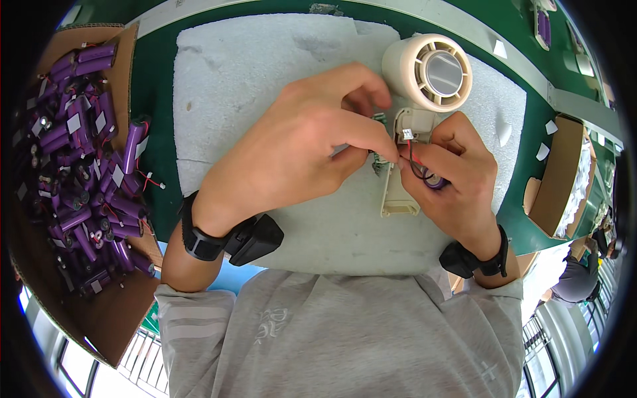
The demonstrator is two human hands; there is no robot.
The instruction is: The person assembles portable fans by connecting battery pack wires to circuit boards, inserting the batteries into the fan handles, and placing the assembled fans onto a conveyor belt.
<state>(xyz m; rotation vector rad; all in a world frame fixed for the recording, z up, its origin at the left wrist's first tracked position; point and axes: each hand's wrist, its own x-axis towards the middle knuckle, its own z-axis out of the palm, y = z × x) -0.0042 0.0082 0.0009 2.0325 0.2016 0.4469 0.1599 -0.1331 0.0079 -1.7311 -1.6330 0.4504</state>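
Note:
A cream handheld fan [428, 71] lies on a foam sheet, its round head with a silver centre away from me. The opened handle shell [400, 199] extends toward me from the head. My left hand [318, 129] reaches over the handle, thumb and index finger closed at a narrow green circuit board [379, 164]; part of the board is hidden by the index finger. My right hand [454, 172] curls round a purple battery cell [434, 180], mostly covered by the fingers. Red and black wires with a white plug [407, 134] loop up beside the right fingertips.
On the left, a cardboard box [126, 86] holds many purple battery cells [83, 126] with wires. White foam [232, 73] covers the green table [156, 113]. Another cardboard box [554, 176] stands at the right, near white scraps [551, 127]. A person [576, 278] is farther off right.

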